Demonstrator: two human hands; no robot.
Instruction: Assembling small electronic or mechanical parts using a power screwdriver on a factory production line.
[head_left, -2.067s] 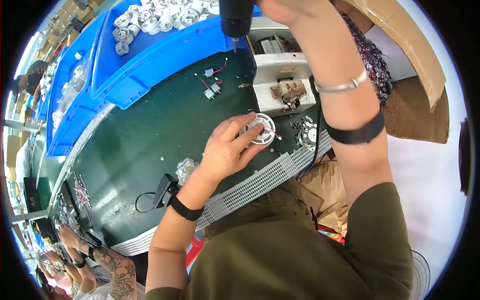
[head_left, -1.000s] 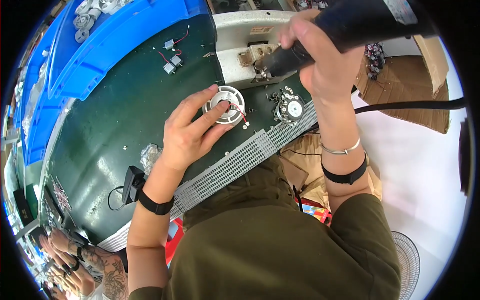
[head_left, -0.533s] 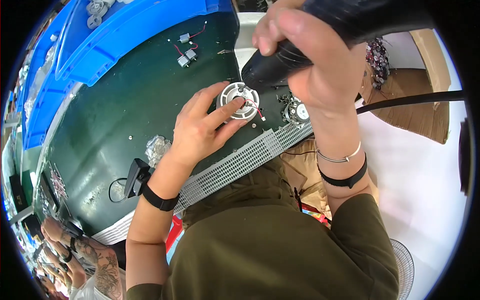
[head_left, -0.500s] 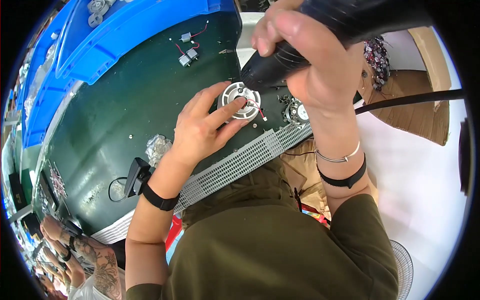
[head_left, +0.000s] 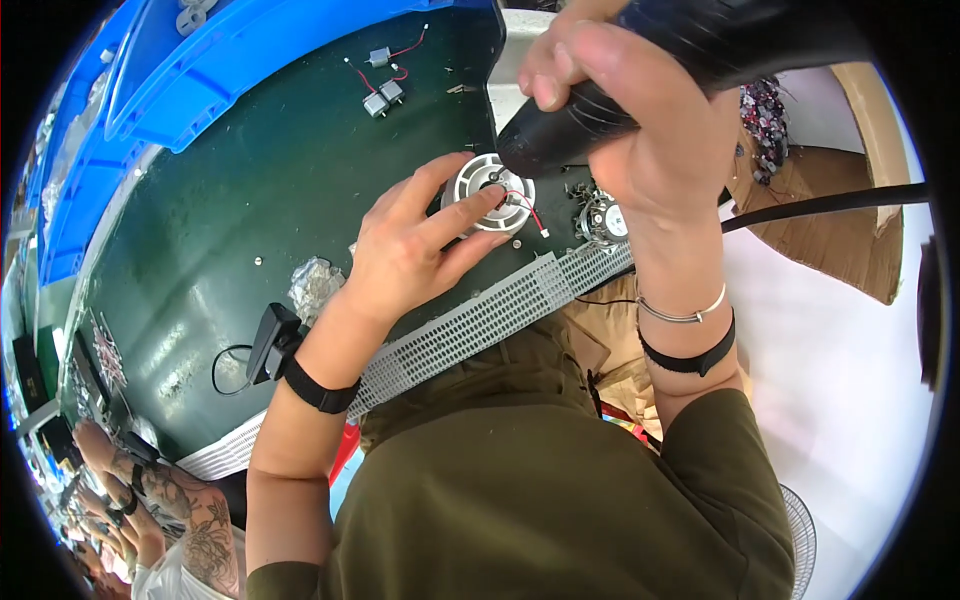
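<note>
My left hand (head_left: 395, 245) holds a round white plastic housing (head_left: 480, 169) down on the green table. Its fingers curve around the rim, and the index finger presses near the centre. A thin red wire (head_left: 537, 216) with a small white plug hangs out over the housing's right side. In my right hand (head_left: 665, 125) is a thick black power screwdriver (head_left: 565, 122), gripped from above and tilted down to the left. Its nose hides part of the housing's upper right, so I cannot see whether the bit touches a screw.
Small motors (head_left: 378, 103) with red wires lie beyond my left hand. Blue bins (head_left: 230, 75) stand far left. A clear crumpled bag (head_left: 316, 287) is beside my left forearm. A metal-and-white round part (head_left: 603, 222) sits right of the housing. A black cable (head_left: 830, 204) crosses at right.
The screwdriver's nose has come further over the housing. My left hand keeps its hold there, and the whole view has shifted slightly.
</note>
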